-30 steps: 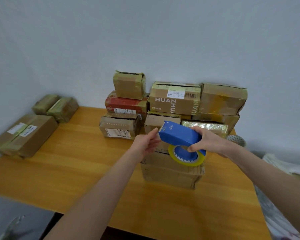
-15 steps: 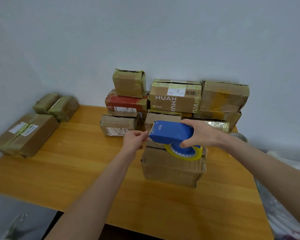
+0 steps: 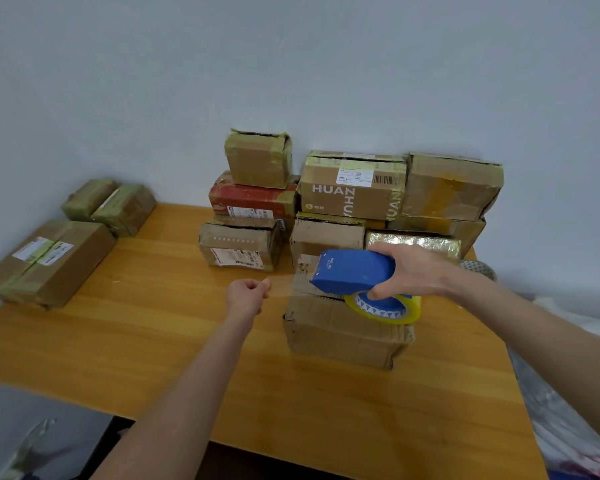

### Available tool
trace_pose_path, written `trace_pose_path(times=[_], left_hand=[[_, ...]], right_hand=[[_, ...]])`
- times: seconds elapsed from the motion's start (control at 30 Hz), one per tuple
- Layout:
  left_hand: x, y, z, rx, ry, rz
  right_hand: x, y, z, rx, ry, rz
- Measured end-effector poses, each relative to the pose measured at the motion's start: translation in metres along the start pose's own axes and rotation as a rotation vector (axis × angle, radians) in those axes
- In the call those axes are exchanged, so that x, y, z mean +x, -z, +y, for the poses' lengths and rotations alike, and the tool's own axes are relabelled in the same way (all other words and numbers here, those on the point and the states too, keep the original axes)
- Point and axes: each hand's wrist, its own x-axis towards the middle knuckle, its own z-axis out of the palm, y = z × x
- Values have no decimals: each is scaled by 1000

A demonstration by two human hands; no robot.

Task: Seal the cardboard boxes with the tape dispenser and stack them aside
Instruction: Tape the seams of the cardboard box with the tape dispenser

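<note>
The right hand (image 3: 413, 271) is gripping the blue dispenser (image 3: 352, 271) from above, fingers curling round its body, and is holding it over the top of the box (image 3: 340, 337) that is sitting near the middle of the counter (image 3: 153, 341). The yellow roll (image 3: 383, 309) is hanging under the dispenser, close over the right part of the box's top; whether it is touching the cardboard cannot be told. The left hand (image 3: 246, 296) is hovering just left of the box, closed, with thumb and fingers pinching the free end of a clear strip (image 3: 282, 286). The strip is stretching nearly level from that pinch to the dispenser's front end, passing over the box's upper left edge. The box's top flaps are lying rough and uneven under the dispenser. Behind it, against the wall (image 3: 326, 64), a pile (image 3: 451, 188) of taped boxes is standing in layers, with a HUAN box (image 3: 347, 199) in the upper row and a red box (image 3: 250, 199) sitting under a small box (image 3: 257, 161) at the pile's left. At the counter's far left, well apart, a long box (image 3: 56, 261) is lying flat with two wrapped boxes (image 3: 108, 206) just behind it.
</note>
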Motion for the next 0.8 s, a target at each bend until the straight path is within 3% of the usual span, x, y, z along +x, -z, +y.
trace_pose_path(times=[0.2, 0.4, 0.47, 0.53, 0.6, 0.7, 0.8], left_hand=[[-3, -23, -14, 157, -32, -38], [-10, -28, -6, 395, -78, -207], [-13, -21, 2, 474, -251, -75], [-24, -14, 6, 475, -603, 32], [-38, -14, 5, 599, -892, -54], [-55, -27, -2, 965, -919, -292], [-55, -32, -7, 1152, -869, -343]], right_hand=[[3, -5, -1, -6, -1, -4], [6, -8, -2, 10, -16, 18], [5, -8, -1, 23, -22, 33], [6, -8, -2, 37, -24, 39], [5, -8, -3, 37, -28, 45], [4, -6, -7, 21, -44, 65], [4, -7, -10, -85, -48, 59]])
